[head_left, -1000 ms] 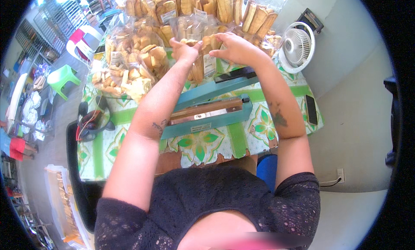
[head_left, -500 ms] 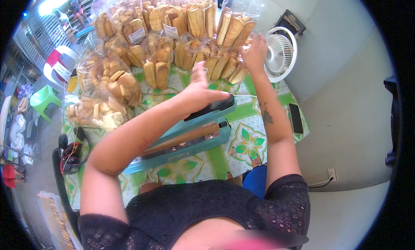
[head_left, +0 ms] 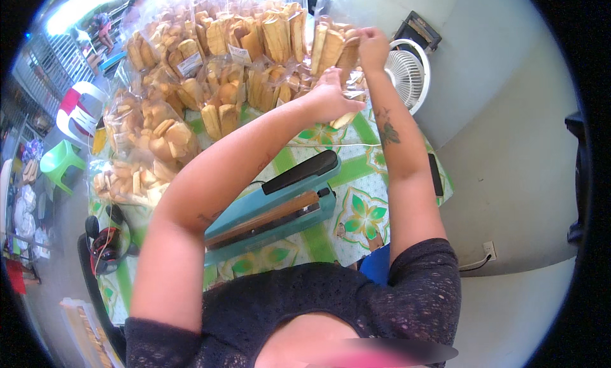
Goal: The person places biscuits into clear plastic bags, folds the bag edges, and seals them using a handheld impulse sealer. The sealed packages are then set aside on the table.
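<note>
Tall clear bags of toasted bread slices stand packed in rows at the far side of the table. My right hand is at the far right, its fingers curled against the right edge of a bag of long bread slices. My left hand reaches to the front of the bags below it, fingers stretched and thumb apart; its fingertips are by the lower bags, and I cannot tell if they touch. Nearer me lies a teal impulse sealer with a black handle, partly behind my left forearm.
A white fan stands right of the bags, against the wall. A dark phone lies at the table's right edge behind my right arm. Headphones rest at the left. The patterned tablecloth shows beside the sealer. A green stool stands on the floor.
My left hand has left the sealer's handle area and moved far and right to the bags. My right hand has risen from the lower bags to the upper bag's edge.
</note>
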The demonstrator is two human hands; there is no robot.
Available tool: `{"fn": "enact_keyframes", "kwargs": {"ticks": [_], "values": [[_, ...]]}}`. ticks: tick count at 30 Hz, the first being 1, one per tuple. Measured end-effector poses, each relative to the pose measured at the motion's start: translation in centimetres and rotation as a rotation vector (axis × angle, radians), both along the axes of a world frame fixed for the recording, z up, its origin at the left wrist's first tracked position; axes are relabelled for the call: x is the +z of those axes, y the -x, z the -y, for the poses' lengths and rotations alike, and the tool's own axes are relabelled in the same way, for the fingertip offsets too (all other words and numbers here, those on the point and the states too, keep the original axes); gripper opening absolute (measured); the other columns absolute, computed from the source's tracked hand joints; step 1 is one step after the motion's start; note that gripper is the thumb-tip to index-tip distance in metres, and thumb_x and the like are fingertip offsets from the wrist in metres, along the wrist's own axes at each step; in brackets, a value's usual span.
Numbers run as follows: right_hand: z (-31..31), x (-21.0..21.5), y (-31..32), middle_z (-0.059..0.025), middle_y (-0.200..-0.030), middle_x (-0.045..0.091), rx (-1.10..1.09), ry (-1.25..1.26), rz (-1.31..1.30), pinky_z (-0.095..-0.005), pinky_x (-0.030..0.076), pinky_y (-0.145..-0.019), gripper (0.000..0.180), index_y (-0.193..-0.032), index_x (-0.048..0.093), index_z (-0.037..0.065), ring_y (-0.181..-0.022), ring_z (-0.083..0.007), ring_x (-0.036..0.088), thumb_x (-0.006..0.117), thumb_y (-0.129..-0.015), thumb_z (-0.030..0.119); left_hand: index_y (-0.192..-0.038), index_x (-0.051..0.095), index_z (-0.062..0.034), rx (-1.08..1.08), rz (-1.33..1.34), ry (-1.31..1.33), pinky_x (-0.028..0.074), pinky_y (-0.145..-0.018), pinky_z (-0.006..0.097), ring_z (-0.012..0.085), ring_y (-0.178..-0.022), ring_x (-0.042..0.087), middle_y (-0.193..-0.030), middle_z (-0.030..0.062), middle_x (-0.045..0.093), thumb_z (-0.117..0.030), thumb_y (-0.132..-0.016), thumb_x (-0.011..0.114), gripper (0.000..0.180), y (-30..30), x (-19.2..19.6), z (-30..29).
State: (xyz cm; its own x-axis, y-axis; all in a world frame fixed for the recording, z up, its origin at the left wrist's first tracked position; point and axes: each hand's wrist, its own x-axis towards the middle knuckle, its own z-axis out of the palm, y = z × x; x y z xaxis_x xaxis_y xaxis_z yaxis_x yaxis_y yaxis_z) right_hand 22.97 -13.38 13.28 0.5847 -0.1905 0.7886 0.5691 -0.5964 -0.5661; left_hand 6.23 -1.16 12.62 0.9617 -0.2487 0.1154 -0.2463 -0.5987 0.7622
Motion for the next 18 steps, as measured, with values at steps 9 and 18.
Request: {"fn": "enact_keyframes", "kwargs": {"ticks": [9,18], "values": [[8.6,5.2,24.6,-0.0016,-0.077,0.052,0.441,-0.332,0.232,-0.0222,0.042,-0.064,0.006,-0.085,0.053,0.003,-0.072,-0.0082,0.048,0.058,-0.087,0.005,-0.132,-0.017,0.0154,-0.113,0.131,0.252,0.008,-0.112,0.039,0.0471,-0.134,0.000,-0.140,0.0386,-0.004,-0.053,-0.057,0.079,0.139,10.5,2.2,6.4],[8.4,-7.0,38.9,-0.0068,-0.086,0.048,0.565,0.044,-0.026,-0.0244,0.037,-0.069,0.008,-0.081,0.051,0.007,-0.076,-0.0138,0.044,0.058,-0.084,0.003,-0.135,-0.015,0.0050,-0.058,0.189,0.439,0.016,-0.110,0.041,0.0392,-0.132,0.018,-0.138,0.0299,0.016,-0.033,-0.044,0.090,0.145,21.9,-11.1,5.4]]}}
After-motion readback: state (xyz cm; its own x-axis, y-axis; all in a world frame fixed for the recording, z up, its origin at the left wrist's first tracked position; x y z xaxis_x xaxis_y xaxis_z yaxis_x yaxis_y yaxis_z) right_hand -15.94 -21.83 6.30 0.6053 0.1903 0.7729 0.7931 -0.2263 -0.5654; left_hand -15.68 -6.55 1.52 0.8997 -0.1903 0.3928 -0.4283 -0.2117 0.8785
